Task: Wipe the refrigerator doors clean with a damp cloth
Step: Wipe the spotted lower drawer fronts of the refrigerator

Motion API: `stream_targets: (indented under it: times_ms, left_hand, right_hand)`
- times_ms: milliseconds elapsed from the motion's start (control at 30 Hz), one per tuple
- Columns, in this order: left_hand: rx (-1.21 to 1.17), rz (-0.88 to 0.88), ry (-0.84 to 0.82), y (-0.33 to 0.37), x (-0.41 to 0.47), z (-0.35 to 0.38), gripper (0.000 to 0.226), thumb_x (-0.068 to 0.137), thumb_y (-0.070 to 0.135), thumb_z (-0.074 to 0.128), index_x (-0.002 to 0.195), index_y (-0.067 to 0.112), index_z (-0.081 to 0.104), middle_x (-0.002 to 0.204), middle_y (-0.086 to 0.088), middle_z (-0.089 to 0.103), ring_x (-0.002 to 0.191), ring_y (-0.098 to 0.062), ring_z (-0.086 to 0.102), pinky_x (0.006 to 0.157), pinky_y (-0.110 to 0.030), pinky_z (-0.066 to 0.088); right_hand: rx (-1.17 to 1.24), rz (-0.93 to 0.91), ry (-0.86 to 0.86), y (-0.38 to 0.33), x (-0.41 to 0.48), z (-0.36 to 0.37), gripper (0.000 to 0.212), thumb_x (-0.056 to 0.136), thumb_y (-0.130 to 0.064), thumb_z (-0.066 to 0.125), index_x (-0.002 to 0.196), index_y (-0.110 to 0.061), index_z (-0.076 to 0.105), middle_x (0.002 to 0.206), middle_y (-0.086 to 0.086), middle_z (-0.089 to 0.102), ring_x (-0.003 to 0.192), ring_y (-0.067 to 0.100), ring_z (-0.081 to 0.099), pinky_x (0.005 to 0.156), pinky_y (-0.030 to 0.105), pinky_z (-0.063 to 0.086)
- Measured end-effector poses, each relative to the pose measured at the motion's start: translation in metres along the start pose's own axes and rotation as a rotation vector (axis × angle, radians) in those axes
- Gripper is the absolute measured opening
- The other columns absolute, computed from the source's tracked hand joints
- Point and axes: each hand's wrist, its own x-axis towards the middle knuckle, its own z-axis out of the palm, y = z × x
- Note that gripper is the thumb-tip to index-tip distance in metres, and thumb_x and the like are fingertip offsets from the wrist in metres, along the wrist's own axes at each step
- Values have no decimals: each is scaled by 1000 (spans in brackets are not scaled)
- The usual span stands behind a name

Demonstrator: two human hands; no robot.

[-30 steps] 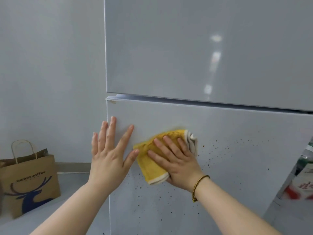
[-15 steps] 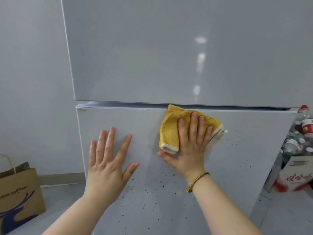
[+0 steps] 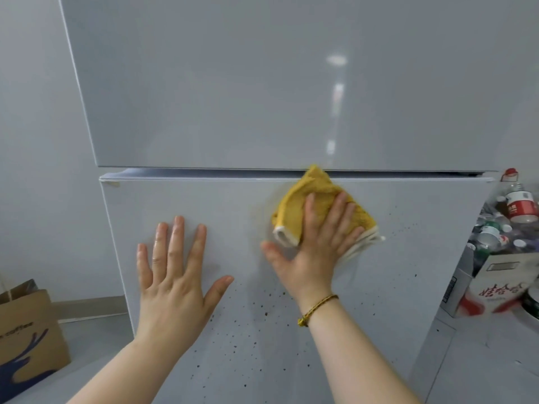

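the brown paper bag (image 3: 27, 333), well left of the fingers (image 3: 175, 243) of the left hand (image 3: 172, 290), reads "coffee". red characters on the white cardboard box (image 3: 495, 290), right of the fingers (image 3: 335, 211) of the right hand (image 3: 315, 258), are too blurred to read.

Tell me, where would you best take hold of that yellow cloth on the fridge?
Probably the thick folded edge with the white hem, lower left of the yellow cloth. It lies flat against the lower door under the straight fingers of the right hand, so come from the left, beside the thumb, and pinch that bulging fold.
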Motion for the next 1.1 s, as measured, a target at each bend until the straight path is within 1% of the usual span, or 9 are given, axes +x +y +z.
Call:
stream_targets:
  times_ms: [100,233,333,533,667,767,900,1000,1100]
  left_hand:
    - [-32,-37,-9,6,0,5,78,87,66,7,136,9,26,142,-18,16,137,-24,-3,111,-35,-9]
    - [-30,-47,-2,7,0,4,77,87,66,7,136,10,26,142,-18,15,133,-27,-3,111,-30,-12]
    - [-13,-38,-5,7,0,2,76,88,65,8,137,9,26,142,-19,16,132,-29,-2,111,-29,-13]
    - [54,50,10,9,-2,7,70,90,61,9,140,16,26,142,-19,19,140,-22,-5,113,-34,-11]
    - [42,161,59,9,-2,15,63,91,60,12,146,30,2,142,-17,21,142,-11,-12,116,-33,-6]
    - [43,169,54,6,-2,15,62,91,60,10,145,32,0,145,-15,18,142,-10,-14,116,-31,-7]
    - [37,210,58,2,-3,16,61,91,59,8,145,32,-1,155,4,-14,141,-9,-16,116,-29,-11]
    - [38,218,65,3,-3,18,62,91,59,8,145,32,-2,153,8,-18,141,-10,-16,116,-30,-11]
    - [50,200,81,5,-3,21,63,91,60,9,145,31,-1,156,-4,-10,141,-11,-16,116,-31,-10]
  right_hand:
    - [165,-178,-180,6,-10,-12,77,66,-89,11,136,-57,6,148,-9,-31,134,8,-33,103,31,-32]
    - [336,-11,-10,5,5,-16,55,85,-69,17,118,-35,44,147,4,9,138,13,-2,108,25,-16]
    - [212,94,187,17,18,-5,46,85,-63,32,110,-25,41,143,12,17,134,27,9,110,32,-3]
    - [-36,267,334,12,7,11,58,93,-58,16,133,-20,33,140,25,39,131,31,22,109,45,7]
    - [-163,-278,88,15,-23,23,72,86,-69,12,146,-32,-1,156,-4,-10,143,21,-7,112,49,-11]
    - [-227,-445,108,57,-6,11,70,86,-69,12,145,-34,-3,154,-8,-17,143,15,-12,113,45,-12]
    - [-138,-4,230,95,24,-13,72,88,-67,14,141,-20,27,150,17,24,137,30,18,112,37,-3]
    - [108,556,396,83,40,-17,81,82,-65,22,141,-9,30,149,18,25,139,32,21,112,49,4]
    - [72,534,424,42,31,-3,76,85,-66,19,139,-14,35,146,19,32,137,35,24,111,48,6]
